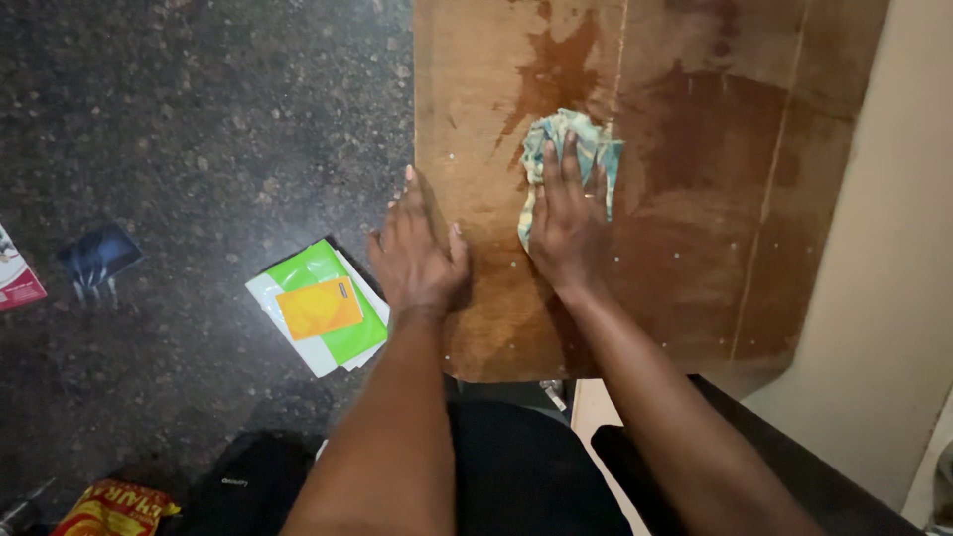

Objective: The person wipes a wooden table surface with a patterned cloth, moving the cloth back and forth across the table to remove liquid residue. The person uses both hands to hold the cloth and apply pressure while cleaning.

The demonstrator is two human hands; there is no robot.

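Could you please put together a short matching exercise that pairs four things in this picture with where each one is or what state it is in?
Column one:
1. left hand
2. right hand
3. wooden board
4. green and orange packets

Column two:
A. lying on the dark speckled floor, left of the board
B. pressed on a crumpled cloth
C. flat on the board's left edge, holding nothing
D. brown, with darker wet-looking patches

Pairs: 1-C, 2-B, 3-D, 4-A
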